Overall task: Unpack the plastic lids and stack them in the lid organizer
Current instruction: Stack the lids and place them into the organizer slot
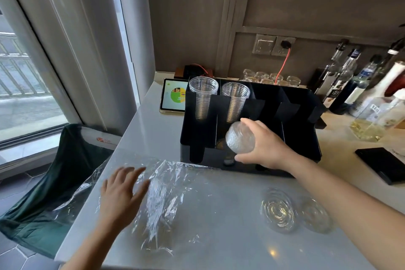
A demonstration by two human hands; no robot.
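My right hand (264, 146) grips a stack of clear plastic lids (240, 137), tilted on its side, just in front of the second slot of the black lid organizer (300, 138). Two stacks of clear cups (202, 98) stand in the organizer's left slots. My left hand (120, 195) hovers with fingers spread over the edge of the crumpled clear plastic wrapper (162, 199) lying flat on the white counter. Two more clear lids (278, 210) lie on the counter near my right forearm, one partly hidden behind the arm.
A tablet (173, 96) leans behind the organizer's left corner. Glasses and bottles (350, 76) line the back right wall. A black flat object (383, 163) lies at the right. A bin with a dark green bag (54, 182) stands below the counter's left edge.
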